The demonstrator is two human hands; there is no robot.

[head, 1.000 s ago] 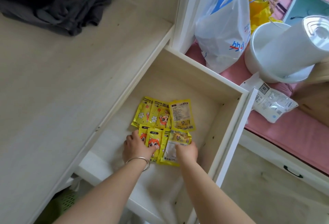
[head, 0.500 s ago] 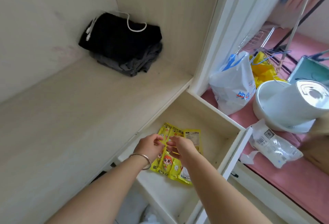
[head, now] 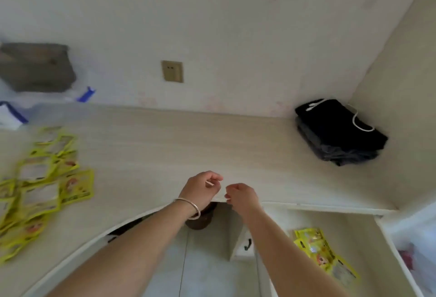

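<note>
1. The left hand (head: 203,190) hovered over the front edge of the pale wood-grain shelf board (head: 212,145). Its fingers were loosely curled and the thumb lay close to the forefinger. Nothing could plainly be seen in its hold. A pale sliver at the fingertips was too blurred to tell from a nail.
2. A thin silver bangle (head: 188,207) circled the left wrist.
3. The right hand (head: 240,196) hung just beside the left one, with a small gap between them. Its fingers were also slackly curled and pointed downward, and it held nothing visible.
4. Some flat yellow foil snack packets (head: 323,254) with cartoon prints lay overlapping on the floor of the open white drawer (head: 354,233) at the lower right. They were beside the right forearm and well apart from both hands.
5. A larger heap of yellow packets (head: 42,185) of the same kind was spread over the shelf board at the far left. The heap was blurred, the packets overlapped, and it lay well apart from the left hand.
6. A folded black garment (head: 339,122) with a white cord lay on top of a folded grey garment (head: 342,155) in the back right corner of the board.
7. A beige wall socket plate (head: 172,71) sat on the pale patterned wall behind the board.
8. At the far left was a blurred grey block (head: 35,67). Below it was a blue-and-white plastic bag (head: 9,113).
</note>
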